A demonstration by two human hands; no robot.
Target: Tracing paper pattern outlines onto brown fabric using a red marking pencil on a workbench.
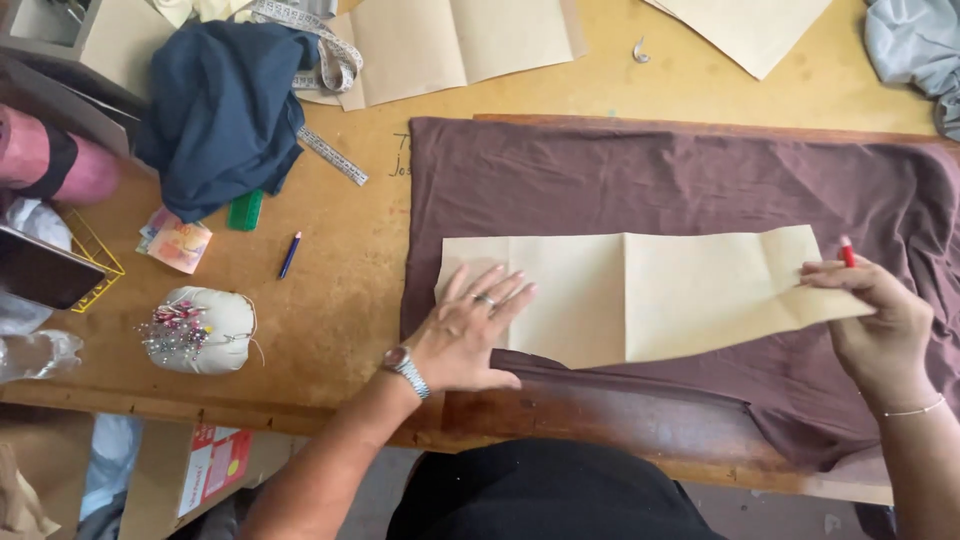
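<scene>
On brown fabric [680, 180], hands flatten paper pattern [640, 290].

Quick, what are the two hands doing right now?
Left hand: open, flat on the paper pattern.
Right hand: closed, holding a red pencil at the paper's right edge.
</scene>
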